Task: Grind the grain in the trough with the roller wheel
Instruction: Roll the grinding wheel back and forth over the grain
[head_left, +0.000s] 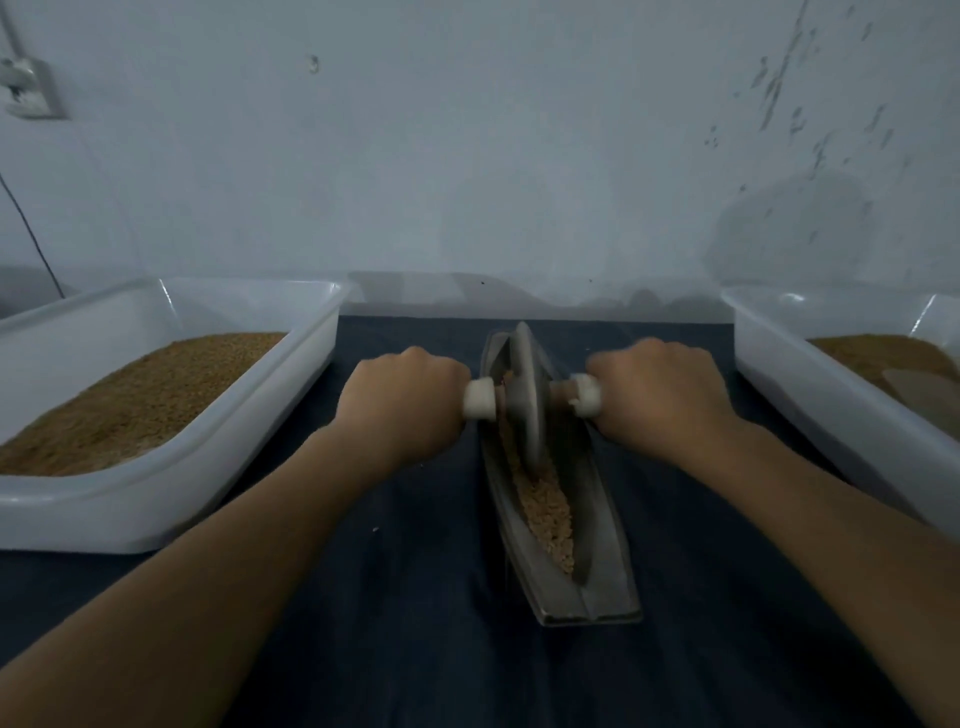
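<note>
A long grey metal trough (602, 545) lies lengthwise on the dark cloth in the middle of the table. Tan grain (545, 512) fills its groove on the near side. A grey roller wheel (524, 395) stands upright in the far half of the trough, its rim down in the groove. My left hand (402, 397) grips the wheel's left handle, whose white end cap (479, 399) shows beside my fist. My right hand (660, 395) grips the right handle with its white cap (587, 395). The trough's far end is hidden behind the wheel.
A white plastic tub (171, 488) holding brown grain stands at the left. Another white tub (810, 395) with grain and a pale scoop stands at the right. A pale wall rises just behind the table. A dark cloth (415, 623) covers the tabletop.
</note>
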